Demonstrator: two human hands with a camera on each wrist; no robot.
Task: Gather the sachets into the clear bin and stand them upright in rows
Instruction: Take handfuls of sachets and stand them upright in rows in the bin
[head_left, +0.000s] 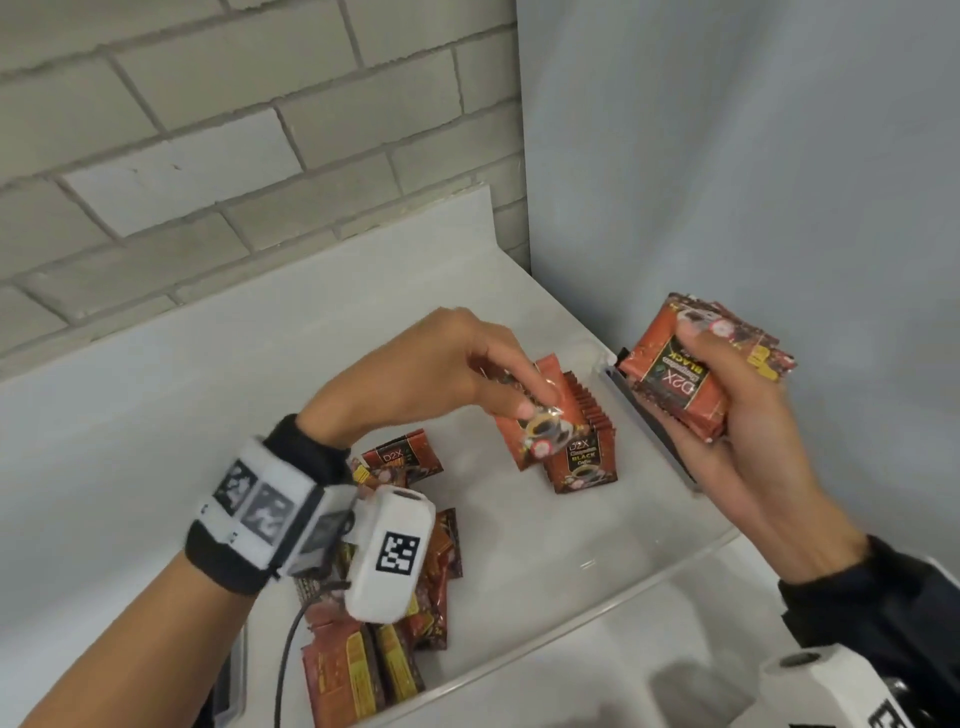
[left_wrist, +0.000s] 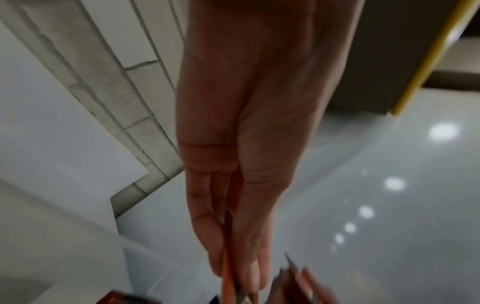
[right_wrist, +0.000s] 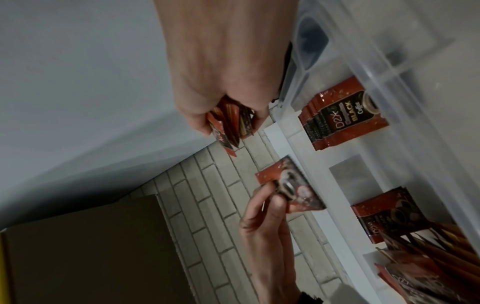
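The left hand pinches one sachet over the clear bin, above an upright row reading "D2X BLACK Coffee". At 3 o'clock, the right hand grips a stack. Loose sachets lie at 7 o'clock.
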